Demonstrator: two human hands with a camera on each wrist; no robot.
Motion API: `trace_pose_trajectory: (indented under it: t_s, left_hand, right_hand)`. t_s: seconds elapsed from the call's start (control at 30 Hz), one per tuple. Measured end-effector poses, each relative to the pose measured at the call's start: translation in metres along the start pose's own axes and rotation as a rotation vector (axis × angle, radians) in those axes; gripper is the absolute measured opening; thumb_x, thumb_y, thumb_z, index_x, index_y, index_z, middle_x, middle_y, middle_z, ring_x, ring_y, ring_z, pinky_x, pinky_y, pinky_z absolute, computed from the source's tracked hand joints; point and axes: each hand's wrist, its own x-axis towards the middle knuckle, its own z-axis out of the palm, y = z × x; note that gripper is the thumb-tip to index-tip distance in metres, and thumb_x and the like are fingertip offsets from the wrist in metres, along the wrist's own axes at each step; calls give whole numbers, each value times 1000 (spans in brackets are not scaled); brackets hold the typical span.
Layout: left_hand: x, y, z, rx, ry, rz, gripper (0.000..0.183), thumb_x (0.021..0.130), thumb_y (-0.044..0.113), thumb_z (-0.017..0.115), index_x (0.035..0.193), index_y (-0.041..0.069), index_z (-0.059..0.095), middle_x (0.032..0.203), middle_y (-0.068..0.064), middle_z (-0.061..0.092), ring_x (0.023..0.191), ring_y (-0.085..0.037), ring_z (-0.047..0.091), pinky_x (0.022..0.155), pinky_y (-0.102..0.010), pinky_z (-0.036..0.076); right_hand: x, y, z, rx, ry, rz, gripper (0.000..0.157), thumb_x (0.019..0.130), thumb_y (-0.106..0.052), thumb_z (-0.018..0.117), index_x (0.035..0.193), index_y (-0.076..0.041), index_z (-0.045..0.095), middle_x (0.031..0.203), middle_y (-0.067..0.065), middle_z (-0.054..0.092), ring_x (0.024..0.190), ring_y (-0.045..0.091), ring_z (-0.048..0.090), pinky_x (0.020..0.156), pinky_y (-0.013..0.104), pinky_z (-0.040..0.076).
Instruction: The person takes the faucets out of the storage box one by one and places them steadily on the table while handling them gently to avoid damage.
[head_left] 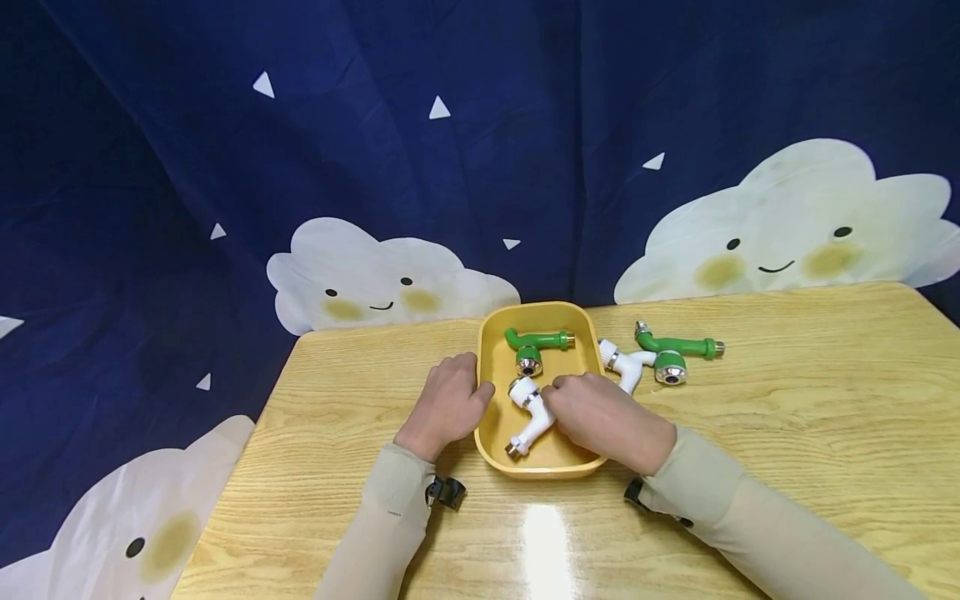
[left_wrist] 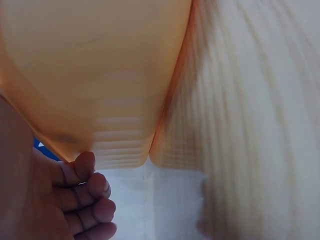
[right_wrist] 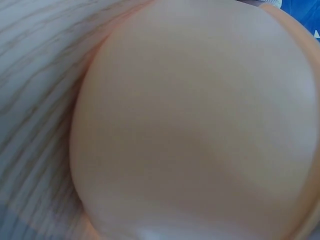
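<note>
A yellow plastic tub (head_left: pixel 538 473) stands on the table. At its left side my left hand (head_left: pixel 448 404) grips the rim, thumb over the edge and fingers curled outside; the left wrist view shows those fingers (left_wrist: pixel 82 197) by the tub's outer wall (left_wrist: pixel 100 75). My right hand (head_left: pixel 606 417) reaches over the right rim and holds a white tap (head_left: pixel 538 417) low inside the tub; its fingertips are hidden. Behind that tap lies a green tap (head_left: pixel 542 341) with a chrome-ended handle. The right wrist view is filled mostly by the tub's outer wall (right_wrist: pixel 190 120).
Just right of the tub another white tap (head_left: pixel 628 367) lies on the wooden table (head_left: pixel 810 400), partly hidden by my right hand. Beside it is a second green tap (head_left: pixel 682 346). A dark blue curtain (head_left: pixel 480 150) with cloud prints hangs behind the table's back edge.
</note>
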Motion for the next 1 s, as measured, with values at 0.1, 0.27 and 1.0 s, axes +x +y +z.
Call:
trace_pose_trajectory:
  t_s: [0.1, 0.27, 1.0]
  left_hand:
    - [0, 0, 0, 1, 2, 1, 17, 96, 26, 52, 93, 10, 55, 84, -6, 54, 80, -24, 49, 79, -38, 41]
    - [0, -1, 0, 6, 3, 8, 17, 97, 26, 52, 93, 10, 55, 83, -6, 54, 80, -24, 49, 78, -38, 41]
    - [-1, 1, -1, 9, 6, 8, 18, 96, 27, 52, 91, 10, 54, 83, -6, 53, 81, -24, 49, 80, -38, 41]
  right_hand:
    - [0, 0, -2, 4, -9, 2, 10, 85, 3, 68, 83, -7, 71, 73, 4, 65, 59, 15, 58, 51, 29, 47]
    - [0, -1, -6, 2, -3, 8, 8, 82, 1, 70, 83, -7, 71, 72, 4, 65, 59, 15, 57, 51, 29, 47]
    - [-1, 8, -17, 28, 69, -5, 11, 83, -1, 73, 78, -8, 66, 70, 2, 61, 55, 12, 53, 50, 27, 45]
